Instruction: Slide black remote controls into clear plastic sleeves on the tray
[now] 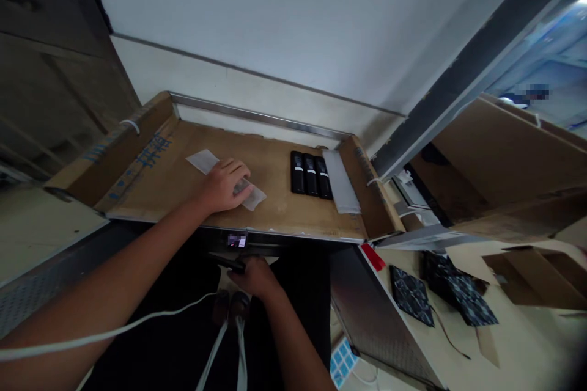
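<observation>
My left hand (225, 185) rests over a translucent white plastic sleeve (202, 160) on the cardboard-lined work surface (270, 208). Its fingers are curled and the thumb presses near the sleeve's right end. Below the front edge, close to my lap, my right hand (258, 277) is closed around a slim black object (235, 264); its exact kind does not show. Three black oblong devices with white labels (310, 175) lie side by side to the right of my left hand. Beside them is a stack of flat translucent sleeves (342, 183).
Cardboard side walls (376, 189) border the surface, with a pale panel (275, 24) behind. A white cable (137, 322) crosses my left forearm. Right of me are a large cardboard box (509, 165), dark patterned bags (413, 294) and a red strip (373, 257).
</observation>
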`<action>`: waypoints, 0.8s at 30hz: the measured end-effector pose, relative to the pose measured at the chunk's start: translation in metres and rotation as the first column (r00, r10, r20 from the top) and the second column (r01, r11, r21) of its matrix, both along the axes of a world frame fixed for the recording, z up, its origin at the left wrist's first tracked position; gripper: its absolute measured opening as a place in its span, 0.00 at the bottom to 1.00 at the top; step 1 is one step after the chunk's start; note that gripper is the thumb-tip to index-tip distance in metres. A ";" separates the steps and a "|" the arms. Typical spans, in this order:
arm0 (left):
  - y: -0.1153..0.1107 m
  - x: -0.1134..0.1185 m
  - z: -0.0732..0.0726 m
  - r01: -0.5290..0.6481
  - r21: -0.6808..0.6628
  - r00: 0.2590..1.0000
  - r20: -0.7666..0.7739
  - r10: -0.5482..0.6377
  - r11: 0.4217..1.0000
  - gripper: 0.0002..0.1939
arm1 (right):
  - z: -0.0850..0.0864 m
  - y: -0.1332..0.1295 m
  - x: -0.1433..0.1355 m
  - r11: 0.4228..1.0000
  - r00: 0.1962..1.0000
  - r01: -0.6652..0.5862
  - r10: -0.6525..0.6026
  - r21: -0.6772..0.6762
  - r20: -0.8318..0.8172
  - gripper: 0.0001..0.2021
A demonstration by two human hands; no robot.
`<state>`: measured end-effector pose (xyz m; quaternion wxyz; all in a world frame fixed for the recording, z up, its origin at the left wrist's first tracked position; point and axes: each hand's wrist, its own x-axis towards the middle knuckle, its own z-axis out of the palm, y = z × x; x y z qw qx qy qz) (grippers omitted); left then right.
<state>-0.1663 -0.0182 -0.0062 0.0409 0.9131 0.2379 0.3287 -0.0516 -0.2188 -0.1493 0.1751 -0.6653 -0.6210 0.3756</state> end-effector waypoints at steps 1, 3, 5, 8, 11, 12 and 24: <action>-0.001 -0.001 0.001 -0.007 0.025 1.000 -0.002 0.007 1.000 0.07 | 0.009 -0.009 0.001 1.000 0.996 0.023 -0.025 -0.019 -0.087 0.09; -0.003 -0.002 0.001 0.004 0.037 1.000 -0.018 -0.003 0.999 0.10 | 0.028 -0.029 0.004 0.995 0.955 0.079 -0.094 -0.061 -0.280 0.11; -0.005 -0.003 -0.003 0.018 0.009 0.999 -0.041 -0.018 1.000 0.15 | 0.049 -0.052 0.011 0.980 0.868 0.163 -0.198 -0.115 -0.454 0.14; -0.009 -0.001 -0.008 -0.011 -0.090 0.996 -0.093 0.002 0.996 0.22 | 0.083 -0.081 0.032 0.926 0.721 0.342 -0.369 -0.162 -0.586 0.18; -0.014 0.005 -0.011 -0.090 -0.186 0.985 -0.160 0.060 0.978 0.24 | 0.117 -0.092 0.061 0.846 0.673 0.526 -0.477 -0.087 -0.565 0.19; -0.015 0.007 -0.011 -0.110 -0.207 0.981 -0.182 0.072 0.972 0.24 | 0.127 -0.091 0.069 0.818 0.667 0.572 -0.505 -0.057 -0.547 0.19; -0.018 0.010 -0.003 -0.083 -0.280 0.955 -0.297 -0.004 0.956 0.17 | 0.134 -0.027 0.055 0.787 0.565 0.613 -0.501 -0.074 -0.656 0.23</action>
